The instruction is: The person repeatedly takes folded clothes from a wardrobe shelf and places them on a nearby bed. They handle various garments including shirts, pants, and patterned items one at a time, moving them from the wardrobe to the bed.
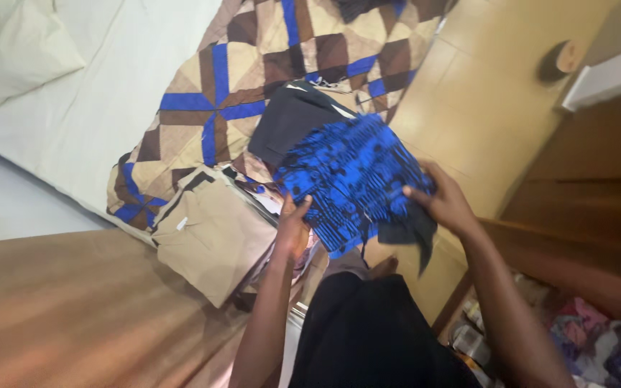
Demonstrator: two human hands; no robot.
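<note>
Head view, looking down over a bed and a tiled floor.

Left hand (292, 226): it grips the lower left edge of a blue-and-black patterned garment (353, 179), thumb on top of the cloth and the remaining fingers hidden beneath it, so the fingers are pinching the fabric.

Right hand (447, 201): it holds the right edge of the same garment, fingers (417, 192) curled over the cloth and closed on it. A dark corner of the fabric hangs down below this hand.

Garment: held between both hands, off the bed, above the bed's edge and partly over the floor. It is bunched rather than flat. A black garment (289, 118) lies directly behind it, touching or overlapped by it (the exact contact cannot be told).

Surroundings: a patchwork quilt (217, 93) in brown, tan and blue covers part of the bed. A white sheet (88, 115) and a pale pillow (16, 47) lie at upper left. A folded tan garment (213, 233) sits on a small stack at the quilt's near edge, just beside the left hand. The tan tiled floor (483, 100) runs at upper right. Mixed coloured clothes (598, 345) lie in a heap at lower right, below wooden furniture (591, 194).
</note>
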